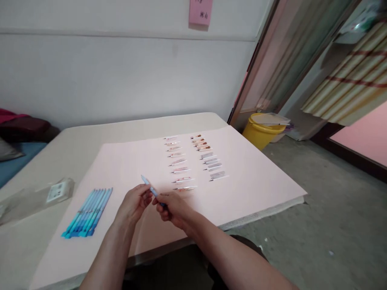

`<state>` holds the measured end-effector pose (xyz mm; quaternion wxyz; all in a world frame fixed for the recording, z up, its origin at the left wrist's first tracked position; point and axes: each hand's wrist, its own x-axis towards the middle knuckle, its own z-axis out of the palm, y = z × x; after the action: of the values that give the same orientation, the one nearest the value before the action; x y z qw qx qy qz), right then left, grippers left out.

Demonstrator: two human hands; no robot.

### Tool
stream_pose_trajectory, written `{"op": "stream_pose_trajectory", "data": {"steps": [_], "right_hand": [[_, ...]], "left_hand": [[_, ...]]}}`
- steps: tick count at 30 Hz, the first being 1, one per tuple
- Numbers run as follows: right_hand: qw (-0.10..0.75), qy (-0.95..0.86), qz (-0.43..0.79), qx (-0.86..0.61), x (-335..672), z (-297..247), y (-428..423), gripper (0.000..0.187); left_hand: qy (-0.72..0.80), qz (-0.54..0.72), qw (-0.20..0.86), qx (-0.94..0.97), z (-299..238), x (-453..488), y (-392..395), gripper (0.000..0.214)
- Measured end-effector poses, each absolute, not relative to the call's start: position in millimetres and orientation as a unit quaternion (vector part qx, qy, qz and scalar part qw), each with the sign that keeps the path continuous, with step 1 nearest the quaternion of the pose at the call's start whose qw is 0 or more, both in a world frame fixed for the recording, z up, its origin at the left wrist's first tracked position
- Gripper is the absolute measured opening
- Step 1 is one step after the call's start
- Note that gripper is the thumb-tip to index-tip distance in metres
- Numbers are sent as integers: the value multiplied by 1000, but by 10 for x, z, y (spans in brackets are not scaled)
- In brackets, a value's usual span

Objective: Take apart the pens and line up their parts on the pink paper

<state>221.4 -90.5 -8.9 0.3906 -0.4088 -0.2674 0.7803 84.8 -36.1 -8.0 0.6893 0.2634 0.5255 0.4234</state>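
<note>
Between my two hands, above the pink sheet, is a light blue pen (149, 185) with its tip pointing up and to the left. My left hand (135, 203) pinches it near the middle, fingers closed. Around its darker blue rear end, my right hand (173, 207) is closed as well. To the left lies a row of blue and teal pens (87, 212), side by side on the sheet. Beyond my right hand, a column of pen refills with printed pieces (178, 162) is laid out, and a second column (211, 161) of brown and grey ones sits to its right.
The pink sheet (248, 181) covers much of the table (81, 137). A clear plastic bag with a white label (57, 191) lies at the left. A yellow bin (258, 131) stands on the floor beyond the table's right side. The white wall (127, 76) closes off the back.
</note>
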Motion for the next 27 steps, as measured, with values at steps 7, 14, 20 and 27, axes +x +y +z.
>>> {"op": "stream_pose_trajectory", "data": {"steps": [7, 14, 20, 27], "right_hand": [[376, -249, 811, -374, 2263, -45, -901, 9], [360, -444, 662, -485, 2224, 5, -952, 20], [274, -689, 275, -612, 2158, 32, -1041, 23], [306, -603, 460, -576, 2282, 37, -914, 24]], "left_hand": [[463, 523, 698, 158, -119, 794, -320, 13], [483, 531, 675, 167, -83, 796, -335, 9], [515, 522, 652, 190, -43, 807, -358, 8], [418, 512, 724, 197, 12, 809, -383, 24]]}}
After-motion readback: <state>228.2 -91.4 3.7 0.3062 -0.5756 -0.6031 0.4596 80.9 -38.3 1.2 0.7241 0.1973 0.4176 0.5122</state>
